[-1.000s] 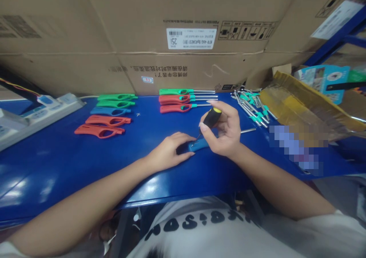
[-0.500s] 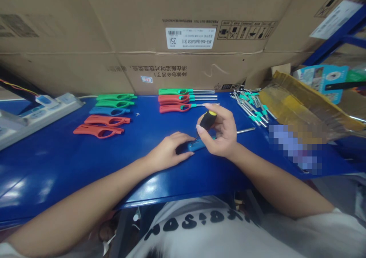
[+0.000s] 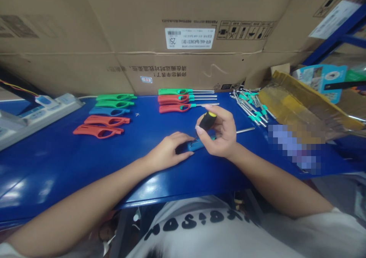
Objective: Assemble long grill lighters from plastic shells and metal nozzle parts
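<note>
My right hand (image 3: 221, 134) grips a screwdriver (image 3: 207, 120) by its black handle with a yellow end. The tool leans over a blue gas lighter (image 3: 196, 145), its tip close to the lighter's handle. Part of that lighter lies hidden behind my right hand, and its metal tube sticks out to the right. My left hand (image 3: 170, 150) is closed round the lighter's left end, holding it against the table. Farther back lie several lighters with metal tubes, a red one (image 3: 173, 108) nearest.
Several lighter bodies without tubes, such as a red one (image 3: 98, 131), lie at the left beside a power strip (image 3: 42, 115). A pile of metal tubes (image 3: 253, 107) sits at the right by a torn carton (image 3: 303, 105). A big cardboard box (image 3: 114, 29) stands behind the table.
Both hands stay in nearly the same place on the blue lighter. The screwdriver remains in my right hand with barely any visible shift.
</note>
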Tool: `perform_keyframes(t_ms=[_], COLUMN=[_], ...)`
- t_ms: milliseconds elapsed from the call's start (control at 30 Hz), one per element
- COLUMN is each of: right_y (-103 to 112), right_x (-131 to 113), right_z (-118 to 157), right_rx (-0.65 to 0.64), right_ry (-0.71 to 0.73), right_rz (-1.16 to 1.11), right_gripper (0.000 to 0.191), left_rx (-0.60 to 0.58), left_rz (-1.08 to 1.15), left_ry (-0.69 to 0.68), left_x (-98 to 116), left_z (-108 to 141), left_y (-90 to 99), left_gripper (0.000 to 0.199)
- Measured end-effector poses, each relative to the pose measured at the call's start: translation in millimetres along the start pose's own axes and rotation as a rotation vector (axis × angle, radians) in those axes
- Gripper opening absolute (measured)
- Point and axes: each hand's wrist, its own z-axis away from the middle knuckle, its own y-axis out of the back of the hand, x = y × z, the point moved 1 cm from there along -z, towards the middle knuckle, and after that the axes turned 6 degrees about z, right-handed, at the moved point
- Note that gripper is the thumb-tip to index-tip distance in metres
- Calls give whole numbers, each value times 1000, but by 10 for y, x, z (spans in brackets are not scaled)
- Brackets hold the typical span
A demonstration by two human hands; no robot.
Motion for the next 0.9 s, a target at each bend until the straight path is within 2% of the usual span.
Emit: perform_keyframes(t_ms=[267, 900], right_y=[16, 20], right_x=[-17, -35], right_z=[4, -2], right_rx=[-52, -69], right_ry=[-8, 26], right_rz=[2, 30], right_gripper=[58, 56], left_rx=[2, 6], left_rz=[3, -1], left_ry=[-1, -6], left_x=[11, 10], left_z=[-1, -6], left_y=[4, 2], left_gripper=[35, 35])
